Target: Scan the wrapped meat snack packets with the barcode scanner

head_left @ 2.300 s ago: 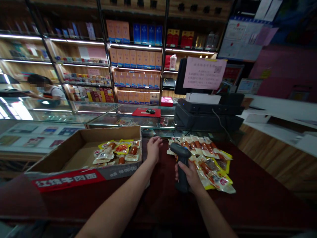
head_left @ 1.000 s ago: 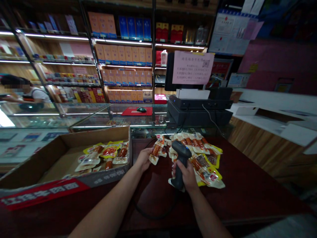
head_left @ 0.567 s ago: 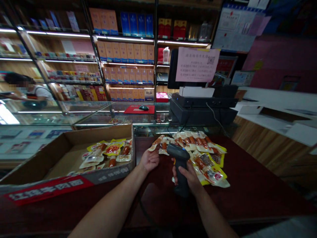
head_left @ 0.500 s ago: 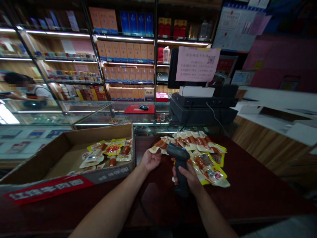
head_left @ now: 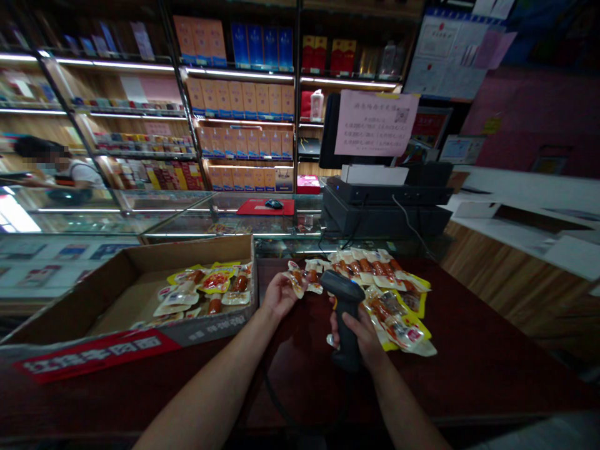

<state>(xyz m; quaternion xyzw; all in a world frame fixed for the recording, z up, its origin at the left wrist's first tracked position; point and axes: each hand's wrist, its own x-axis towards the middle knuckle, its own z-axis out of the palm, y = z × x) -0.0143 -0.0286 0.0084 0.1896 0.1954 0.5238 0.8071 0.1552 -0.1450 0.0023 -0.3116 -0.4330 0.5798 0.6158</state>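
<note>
My right hand (head_left: 357,330) grips the handle of a black barcode scanner (head_left: 344,306), held upright over the dark red counter (head_left: 469,375). My left hand (head_left: 280,292) holds a snack packet (head_left: 300,275) just left of the scanner's head. A heap of sausage snack packets (head_left: 389,294) lies on the counter behind and to the right of the scanner. An open cardboard box (head_left: 126,300) at my left holds several more packets (head_left: 206,287).
A black cash register with a monitor and pink notice (head_left: 382,187) stands behind the heap. Glass display cases (head_left: 140,215) run to the left, with stocked shelves (head_left: 244,112) behind. A person (head_left: 60,172) sits at the far left. A white counter (head_left: 529,219) is at right.
My left hand, empty 2.3 s ago, has taken up a packet from the heap and turned it beside the scanner's head. My right hand keeps hold of the scanner.
</note>
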